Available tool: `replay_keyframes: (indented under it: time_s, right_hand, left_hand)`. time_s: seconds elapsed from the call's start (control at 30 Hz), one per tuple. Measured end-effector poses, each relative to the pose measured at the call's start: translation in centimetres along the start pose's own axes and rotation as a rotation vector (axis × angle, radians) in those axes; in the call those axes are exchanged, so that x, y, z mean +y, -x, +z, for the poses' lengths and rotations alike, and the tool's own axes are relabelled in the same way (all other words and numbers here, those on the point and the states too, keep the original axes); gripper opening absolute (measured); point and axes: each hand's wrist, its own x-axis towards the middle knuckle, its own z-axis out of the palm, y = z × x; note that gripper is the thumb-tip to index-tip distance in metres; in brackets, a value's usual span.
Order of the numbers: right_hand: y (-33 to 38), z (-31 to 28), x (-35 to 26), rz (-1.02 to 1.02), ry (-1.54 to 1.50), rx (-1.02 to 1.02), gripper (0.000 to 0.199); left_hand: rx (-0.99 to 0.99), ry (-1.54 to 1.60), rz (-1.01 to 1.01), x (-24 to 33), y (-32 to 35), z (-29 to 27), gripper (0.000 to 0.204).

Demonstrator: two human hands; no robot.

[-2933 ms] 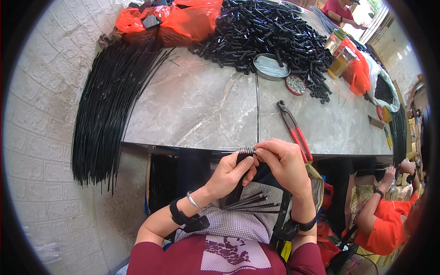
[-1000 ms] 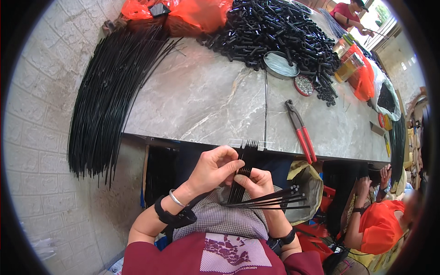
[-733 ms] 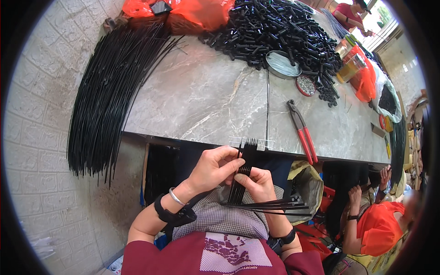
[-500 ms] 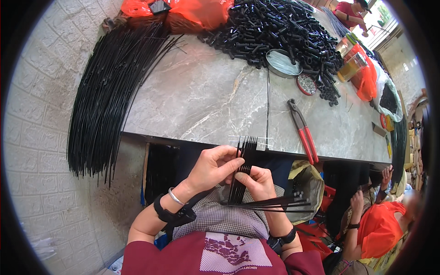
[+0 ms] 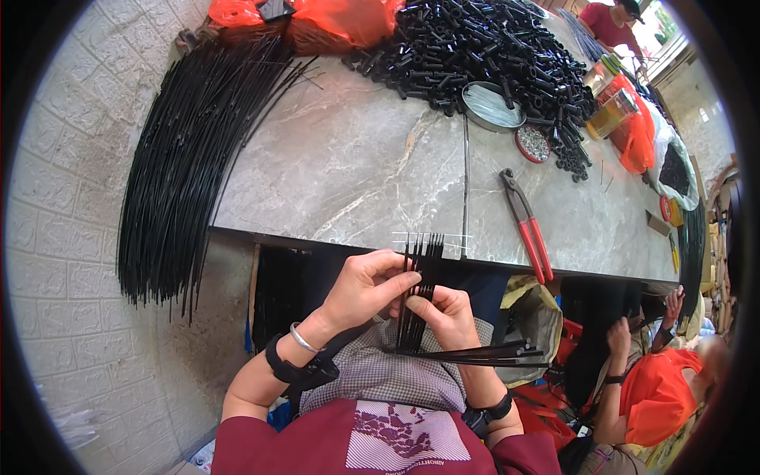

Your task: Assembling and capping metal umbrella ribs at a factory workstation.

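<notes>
Between my two hands stands a flat row of thin black rods [image 5: 413, 327], upright above my lap. Two thin pale wires [image 5: 447, 235] cross the row near its upper ends. My left hand [image 5: 372, 283] is closed on the row's left side, thumb and index finger pinching a rod there. My right hand [image 5: 448, 318] grips the row lower down, its thumb pressed across the front. Several loose black rods [image 5: 483, 354] run sideways below the right hand and pass over my right wrist. The fingers behind the row are hidden.
A big bundle of black rods [image 5: 198, 166] overhangs the table's left edge. Red-handled pliers [image 5: 529, 229] lie near the front edge. Farther back are a pile of short black tubes [image 5: 483, 47], a round tin of pale wires [image 5: 492, 107] and a red-rimmed dish [image 5: 533, 145]. A co-worker [image 5: 661, 392] sits at right.
The leftmost rods under my left fingers have shifted slightly left, away from the rest of the row. Both hands stay nearly in place. The sideways rods have moved a little to the right.
</notes>
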Motion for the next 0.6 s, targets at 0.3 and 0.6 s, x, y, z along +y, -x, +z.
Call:
replay_keyframes:
  time_s: [0.3, 0.6]
  right_hand:
    - [0.0, -0.6, 0.8, 0.026, -0.039, 0.133, 0.01]
    - [0.3, -1.5, 1.3, 0.04, -0.109, 0.108, 0.013]
  left_hand:
    - [-0.149, -0.846, 0.123, 7.2, -4.1, -5.2, 0.022]
    - [0.238, -1.195, 0.353, 7.7, -19.0, -4.8, 0.027]
